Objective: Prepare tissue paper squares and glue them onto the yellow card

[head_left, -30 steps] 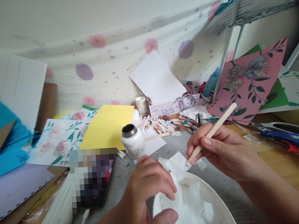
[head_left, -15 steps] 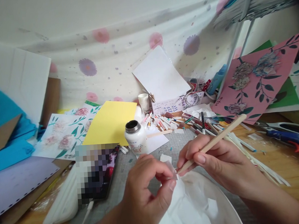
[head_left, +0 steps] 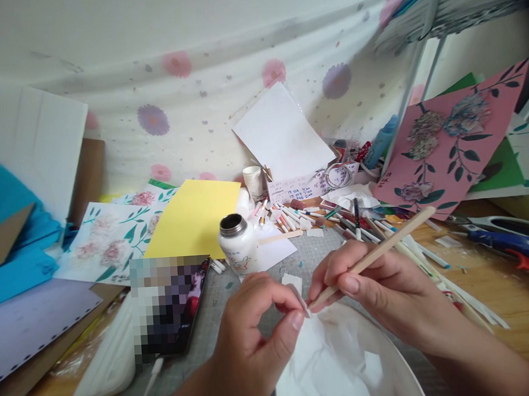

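Observation:
My left hand (head_left: 255,336) is closed in a pinch on a small piece of white tissue paper (head_left: 301,300), held just above a white bowl (head_left: 403,369) that contains more white tissue pieces (head_left: 332,361). My right hand (head_left: 381,286) grips a thin wooden stick (head_left: 384,245) like a pen. The stick's tip touches the pinched piece. Both hands meet over the bowl's near-left rim.
An open white glue bottle (head_left: 237,244) stands behind my hands beside a phone (head_left: 172,305). Yellow paper (head_left: 194,217), flower prints (head_left: 110,237), scattered markers (head_left: 292,214), a pink flower card (head_left: 453,138) and a blue glue gun (head_left: 504,240) crowd the table.
My left hand rose from the tissue in the bowl with a small piece pinched. My right hand brought the stick's tip leftward to that piece.

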Available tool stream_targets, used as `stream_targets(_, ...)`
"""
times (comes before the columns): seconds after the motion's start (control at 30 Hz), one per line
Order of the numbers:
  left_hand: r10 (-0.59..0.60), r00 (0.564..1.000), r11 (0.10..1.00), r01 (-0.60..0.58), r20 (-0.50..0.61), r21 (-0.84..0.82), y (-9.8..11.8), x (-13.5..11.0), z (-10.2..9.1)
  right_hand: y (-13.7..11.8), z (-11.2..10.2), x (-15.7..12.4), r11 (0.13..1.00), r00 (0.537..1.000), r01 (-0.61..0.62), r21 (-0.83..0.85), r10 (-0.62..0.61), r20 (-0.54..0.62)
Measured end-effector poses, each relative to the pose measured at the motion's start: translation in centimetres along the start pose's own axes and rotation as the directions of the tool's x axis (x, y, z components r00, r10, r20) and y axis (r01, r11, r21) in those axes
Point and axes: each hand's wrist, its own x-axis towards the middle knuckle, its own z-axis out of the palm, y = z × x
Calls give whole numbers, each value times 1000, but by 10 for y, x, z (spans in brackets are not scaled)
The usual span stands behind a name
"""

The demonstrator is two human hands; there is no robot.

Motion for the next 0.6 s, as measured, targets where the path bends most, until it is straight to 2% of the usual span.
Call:
stream_targets(0.33, -57, 998, 998, 57, 6, 17, -2, 1, 0, -1, 1, 0, 996, 999, 37, -84, -37, 9)
stream_targets(0.6, -106, 994, 992, 108, -29, 69, -2, 3, 0, 0, 2, -2, 932, 992, 126, -339, -122, 31)
